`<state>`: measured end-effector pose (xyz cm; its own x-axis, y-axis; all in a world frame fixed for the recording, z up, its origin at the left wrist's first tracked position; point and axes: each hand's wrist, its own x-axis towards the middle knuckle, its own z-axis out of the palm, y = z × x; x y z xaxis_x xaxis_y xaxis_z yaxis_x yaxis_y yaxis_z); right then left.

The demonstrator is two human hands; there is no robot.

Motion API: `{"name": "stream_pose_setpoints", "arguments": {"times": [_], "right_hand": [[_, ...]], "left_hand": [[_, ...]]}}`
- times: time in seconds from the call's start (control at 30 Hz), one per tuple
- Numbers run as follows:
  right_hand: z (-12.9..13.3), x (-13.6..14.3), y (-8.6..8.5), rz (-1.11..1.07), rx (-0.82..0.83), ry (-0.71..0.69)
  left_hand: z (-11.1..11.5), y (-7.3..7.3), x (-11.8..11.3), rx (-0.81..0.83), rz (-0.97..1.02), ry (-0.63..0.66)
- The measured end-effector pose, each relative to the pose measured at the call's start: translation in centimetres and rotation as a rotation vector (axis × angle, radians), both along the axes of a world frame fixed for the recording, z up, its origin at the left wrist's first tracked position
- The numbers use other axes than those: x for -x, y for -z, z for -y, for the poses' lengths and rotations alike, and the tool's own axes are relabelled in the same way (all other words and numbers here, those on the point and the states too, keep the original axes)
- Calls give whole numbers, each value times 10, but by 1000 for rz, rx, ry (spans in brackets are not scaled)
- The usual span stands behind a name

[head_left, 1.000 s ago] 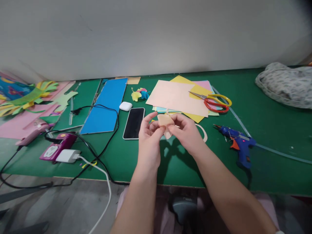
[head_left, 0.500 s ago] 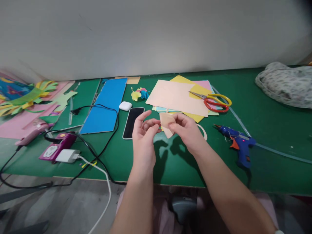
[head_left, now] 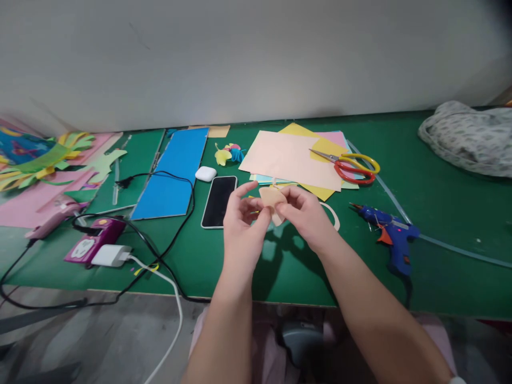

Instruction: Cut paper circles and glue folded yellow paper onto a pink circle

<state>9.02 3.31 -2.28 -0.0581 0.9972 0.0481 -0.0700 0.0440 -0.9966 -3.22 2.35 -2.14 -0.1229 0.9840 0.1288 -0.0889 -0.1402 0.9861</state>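
A small peach paper piece [head_left: 272, 196] is held up between both hands above the green table. My left hand [head_left: 245, 218] pinches its lower left edge with the thumb and a finger, the index finger lifted. On the other side, my right hand [head_left: 304, 213] grips the paper between thumb and curled fingers. Beside my right hand lies a curved pale paper strip [head_left: 332, 216]. Just beyond both hands is a stack of coloured sheets, with a peach sheet [head_left: 284, 157] on top. Red and yellow-handled scissors [head_left: 348, 164] rest on the stack.
A blue glue gun [head_left: 390, 232] lies at right with a clear glue stick [head_left: 460, 248] nearby. Left of my hands are a phone [head_left: 219, 202], a white earbud case [head_left: 206, 174], a blue board [head_left: 176, 176] and a purple power strip [head_left: 96, 242] with cables. Small paper flowers [head_left: 229, 153] sit behind.
My left hand has moved right and closed its thumb onto the peach paper piece. The paper has turned and bent slightly; my right hand keeps its grip.
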Motion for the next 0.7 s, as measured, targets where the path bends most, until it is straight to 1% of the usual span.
{"name": "stream_pose_setpoints", "arguments": {"times": [0.2,0.47,0.7], "right_hand": [[1,0,0,-2,-3,-21],[1,1,2,-24,-19,-63],[2,0,1,-28,-21,-42]], "left_hand": [[1,-1,-2,-4,1,9],[1,1,-3,-47,15,-19],[2,1,-2,-75,-16,32]]}}
